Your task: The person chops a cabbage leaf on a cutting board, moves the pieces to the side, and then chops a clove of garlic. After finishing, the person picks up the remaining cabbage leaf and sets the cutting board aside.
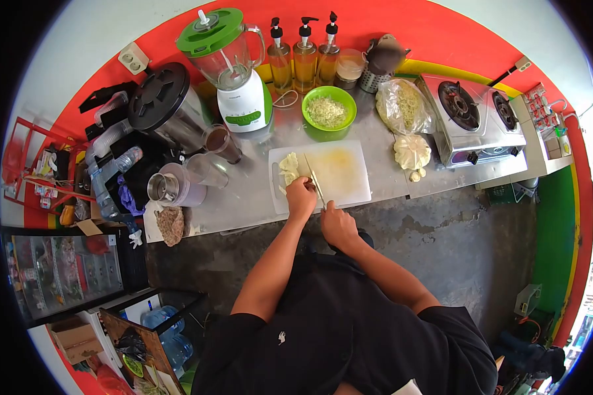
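Nearest us, the right hand (338, 224) has its fingers wrapped around the knife (316, 184) handle, blade down on the white cutting board (346, 178). Just ahead, the left hand (301, 196), fingers curled, pins a pale cabbage piece (288, 168) at the board's left edge. Looks about midway: shreds fill the green bowl (329, 110) beyond, while a cabbage chunk (412, 151) waits uncut on the tabletop (244, 191).
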Motion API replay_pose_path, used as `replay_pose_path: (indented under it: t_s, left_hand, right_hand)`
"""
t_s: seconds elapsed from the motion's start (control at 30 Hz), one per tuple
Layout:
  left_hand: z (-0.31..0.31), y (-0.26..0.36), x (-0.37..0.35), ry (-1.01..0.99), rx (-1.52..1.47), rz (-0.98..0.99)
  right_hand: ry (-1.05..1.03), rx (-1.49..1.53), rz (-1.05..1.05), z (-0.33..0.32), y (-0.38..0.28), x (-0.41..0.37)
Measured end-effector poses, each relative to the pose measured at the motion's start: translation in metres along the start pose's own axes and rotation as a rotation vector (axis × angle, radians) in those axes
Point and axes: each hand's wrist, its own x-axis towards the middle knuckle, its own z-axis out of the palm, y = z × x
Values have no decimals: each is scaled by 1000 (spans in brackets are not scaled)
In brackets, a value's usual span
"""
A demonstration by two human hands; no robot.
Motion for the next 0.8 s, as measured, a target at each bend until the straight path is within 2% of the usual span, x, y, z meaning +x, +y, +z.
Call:
replay_pose_path:
  t_s: [0.4,0.57,0.8]
  left_hand:
    - [-2,-2,2,-100,-18,-24]
    - [1,-12,6,-132,-22,-7]
    - [-4,-6,6,-159,-22,-34]
  right_hand:
    - [-94,73,92,9,0,8]
    - [-142,-50,111,5,-8,12]
    - [-162,-71,114,13,-9,17]
